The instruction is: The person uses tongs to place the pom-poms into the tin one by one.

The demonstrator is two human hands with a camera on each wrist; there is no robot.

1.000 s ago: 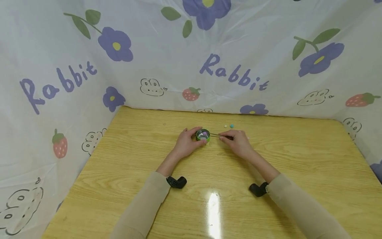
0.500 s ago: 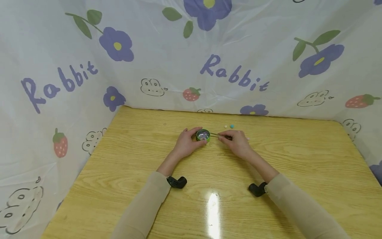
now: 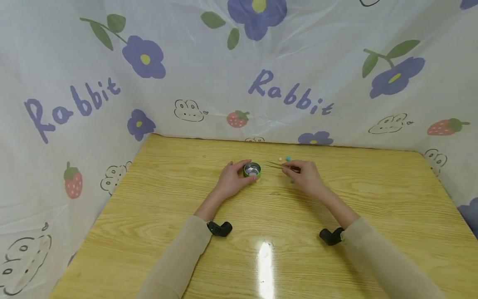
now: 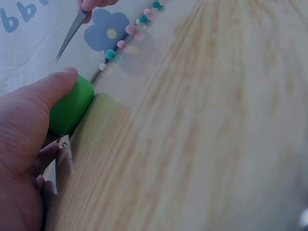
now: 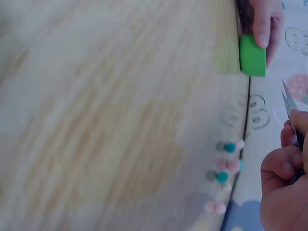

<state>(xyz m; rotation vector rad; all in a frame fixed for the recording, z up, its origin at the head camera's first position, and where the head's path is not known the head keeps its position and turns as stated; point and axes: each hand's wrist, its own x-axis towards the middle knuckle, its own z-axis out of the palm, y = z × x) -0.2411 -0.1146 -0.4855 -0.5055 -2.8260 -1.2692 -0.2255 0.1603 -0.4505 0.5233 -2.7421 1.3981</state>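
Left hand [image 3: 232, 180], centre of head view, grip curled round a small green tin [image 3: 252, 170]: thumb at the near side, fingers at the far side, open only as wide as the tin. Tin stands mouth up on the tabletop [image 3: 160, 249], just above frame centre; inside looks silvery, contents too small to tell.

Right hand [image 3: 307, 179], right of centre, grip pinched nearly closed on tweezers [image 3: 275, 165]. Tweezers point left toward the tin, tips slightly apart, off the tabletop, near the tin but not touching it.

Small balls on the tabletop near the right hand: white ball [image 3: 280, 159] and blue ball [image 3: 288, 158] side by side above the tweezers, green ball [image 3: 293, 181] just below the hand. Left wrist view, upper middle: a slanting line of white, teal and pink balls, pink ball [image 4: 131, 29] among them. Right wrist view: tin at upper right, balls at lower right, tweezers at right edge.

Beige sleeves [image 3: 179, 253] enter from the bottom; black device [image 3: 220, 229] at left wrist, another black unit [image 3: 330, 236] at right wrist. Printed cloth [image 3: 209, 74] with flowers, strawberries, "Rabbit" lettering across upper frame. Bright glare streak at bottom centre.
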